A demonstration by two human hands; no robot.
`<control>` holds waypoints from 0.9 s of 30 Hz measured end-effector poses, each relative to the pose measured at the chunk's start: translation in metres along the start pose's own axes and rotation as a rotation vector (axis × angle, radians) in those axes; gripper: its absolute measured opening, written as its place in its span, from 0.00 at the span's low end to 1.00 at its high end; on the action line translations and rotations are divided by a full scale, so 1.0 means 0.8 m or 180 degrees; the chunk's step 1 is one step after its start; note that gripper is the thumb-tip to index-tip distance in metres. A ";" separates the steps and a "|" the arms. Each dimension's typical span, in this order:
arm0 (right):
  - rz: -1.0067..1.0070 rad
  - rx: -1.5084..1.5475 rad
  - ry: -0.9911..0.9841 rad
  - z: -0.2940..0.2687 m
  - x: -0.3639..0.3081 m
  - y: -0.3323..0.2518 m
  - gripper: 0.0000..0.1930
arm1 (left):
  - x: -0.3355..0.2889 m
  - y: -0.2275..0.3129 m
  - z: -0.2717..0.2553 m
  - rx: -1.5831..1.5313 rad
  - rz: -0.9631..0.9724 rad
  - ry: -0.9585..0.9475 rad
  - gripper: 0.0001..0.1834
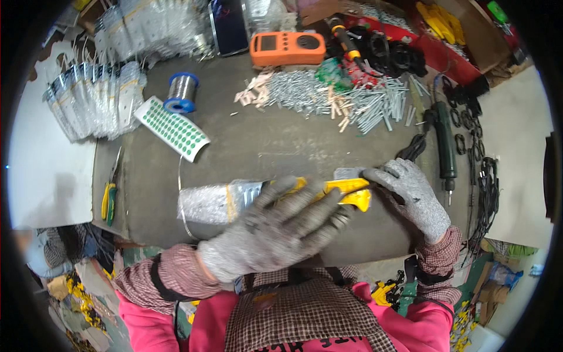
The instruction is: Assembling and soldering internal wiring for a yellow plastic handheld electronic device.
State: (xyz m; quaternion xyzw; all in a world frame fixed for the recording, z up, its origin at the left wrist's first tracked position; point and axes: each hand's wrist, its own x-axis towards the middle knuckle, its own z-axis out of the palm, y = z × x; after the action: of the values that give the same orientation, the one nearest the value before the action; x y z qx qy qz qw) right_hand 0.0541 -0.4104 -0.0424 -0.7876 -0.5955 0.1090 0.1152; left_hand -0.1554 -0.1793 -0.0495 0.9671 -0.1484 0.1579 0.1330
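Both my hands wear grey knit gloves. My left hand (281, 226) lies flat with fingers spread over a yellow plastic piece (350, 189) and the end of a clear bag bundle bound with a yellow band (214, 202). My right hand (410, 196) rests at the right end of the yellow piece, its fingertips on a small clear packet (346, 173). All of this lies on a dark grey work mat (264, 141).
Behind lie a pile of small metal pins (346, 100), an orange meter (287, 48), a solder spool (182, 91), a sheet of green dot stickers (173, 128), stacked clear bags (97, 100), an electric screwdriver (444, 141), black cables (484, 188) and yellow-handled cutters (109, 199).
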 end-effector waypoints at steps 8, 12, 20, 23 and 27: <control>-0.0359 0.0622 0.0452 0.036 -0.001 0.017 0.16 | 0.026 -0.010 0.044 -0.0429 -0.0268 -0.0780 0.27; -0.0437 0.0489 0.0455 0.034 0.005 0.023 0.16 | 0.032 -0.009 0.042 -0.0646 -0.0363 -0.0671 0.27; -0.0490 0.0515 0.0474 0.058 -0.006 0.026 0.13 | 0.037 -0.004 0.043 -0.0432 -0.0385 -0.1013 0.24; -0.0528 0.1123 0.0469 0.044 0.006 0.024 0.12 | 0.048 -0.005 0.041 -0.0267 -0.0148 -0.1031 0.24; -0.0195 0.0610 0.0054 0.035 0.053 0.012 0.13 | 0.057 0.002 0.041 0.0094 -0.0054 -0.1236 0.25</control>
State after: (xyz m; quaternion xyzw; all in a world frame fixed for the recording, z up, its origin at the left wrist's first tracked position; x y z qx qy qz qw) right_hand 0.0659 -0.3711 -0.0733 -0.7552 -0.6052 0.1552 0.1983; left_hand -0.1054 -0.2017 -0.0637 0.9825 -0.1607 -0.0306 0.0890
